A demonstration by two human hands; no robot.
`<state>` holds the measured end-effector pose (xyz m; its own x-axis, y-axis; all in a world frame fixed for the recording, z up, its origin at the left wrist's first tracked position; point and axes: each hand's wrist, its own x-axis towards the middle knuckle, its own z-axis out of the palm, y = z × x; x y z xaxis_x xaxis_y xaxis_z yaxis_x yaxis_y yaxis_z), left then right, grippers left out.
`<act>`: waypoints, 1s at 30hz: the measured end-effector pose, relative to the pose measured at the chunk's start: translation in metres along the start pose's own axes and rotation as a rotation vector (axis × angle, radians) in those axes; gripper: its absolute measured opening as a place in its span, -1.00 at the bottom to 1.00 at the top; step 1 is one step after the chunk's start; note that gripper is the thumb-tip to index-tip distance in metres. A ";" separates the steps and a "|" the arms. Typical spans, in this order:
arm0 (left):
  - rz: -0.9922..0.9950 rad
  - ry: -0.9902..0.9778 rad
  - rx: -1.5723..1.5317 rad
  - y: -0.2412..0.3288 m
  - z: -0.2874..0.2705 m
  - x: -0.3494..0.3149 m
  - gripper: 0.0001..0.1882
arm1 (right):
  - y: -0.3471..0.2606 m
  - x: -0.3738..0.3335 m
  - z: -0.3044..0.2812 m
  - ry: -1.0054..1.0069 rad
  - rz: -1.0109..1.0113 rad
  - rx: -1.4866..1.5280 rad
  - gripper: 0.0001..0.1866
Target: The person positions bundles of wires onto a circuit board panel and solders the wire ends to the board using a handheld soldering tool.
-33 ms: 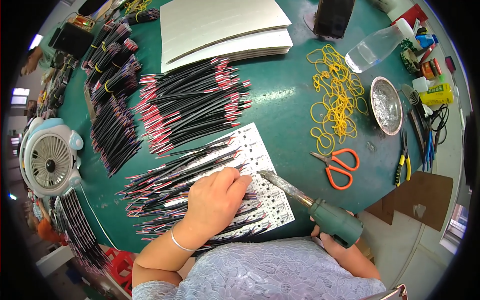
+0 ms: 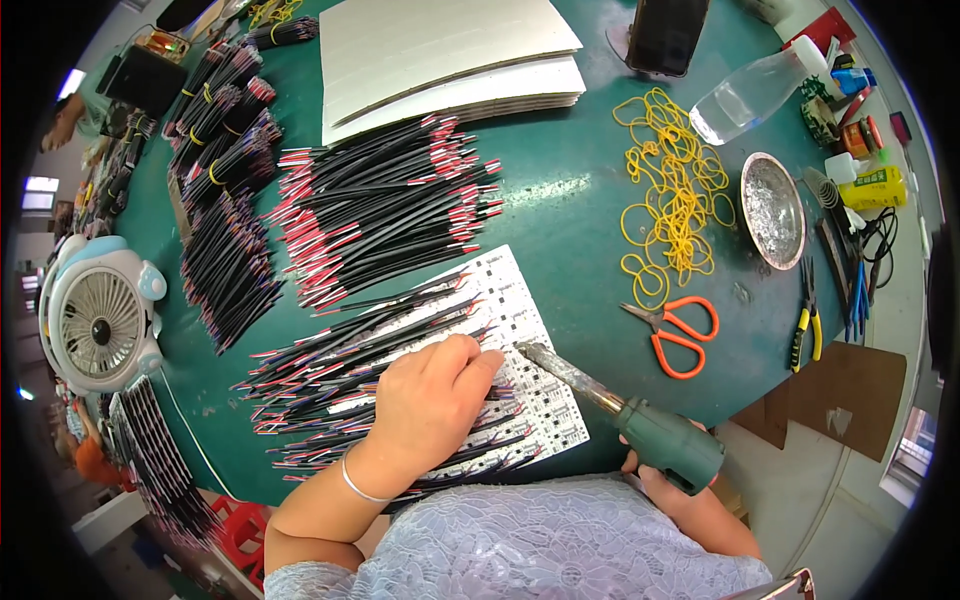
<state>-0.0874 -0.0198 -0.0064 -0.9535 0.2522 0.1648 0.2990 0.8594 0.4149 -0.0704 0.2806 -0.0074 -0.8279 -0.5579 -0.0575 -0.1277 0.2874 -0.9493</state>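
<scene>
Green surface [image 2: 570, 260], smooth, edge bowed, a pale streak of reflected light [image 2: 548, 190] near its middle. Floor [image 2: 775, 510] pale at lower right, crossed by a thin line. Brown cardboard [image 2: 850, 395] just past the surface's right edge. Low at left, red slotted furniture [image 2: 240, 530] beside a white ledge [image 2: 102, 523]. Bright rectangles [image 2: 40, 192] far left, bright panel [image 2: 915, 440] at right rim: possibly windows, too blurred to be sure.

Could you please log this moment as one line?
left hand: over white circuit board | right hand: holding green soldering tool, tip over board | scissors: on table
</scene>
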 end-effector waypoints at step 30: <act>0.009 0.060 -0.070 0.027 -0.048 -0.009 -0.74 | 0.006 -0.023 0.012 0.327 0.138 0.516 -0.36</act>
<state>-0.0683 -0.0201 0.0467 -0.9474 0.2309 0.2215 0.3116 0.8236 0.4740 -0.0454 0.2853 -0.0155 -0.9525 -0.2524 -0.1702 0.2052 -0.1191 -0.9715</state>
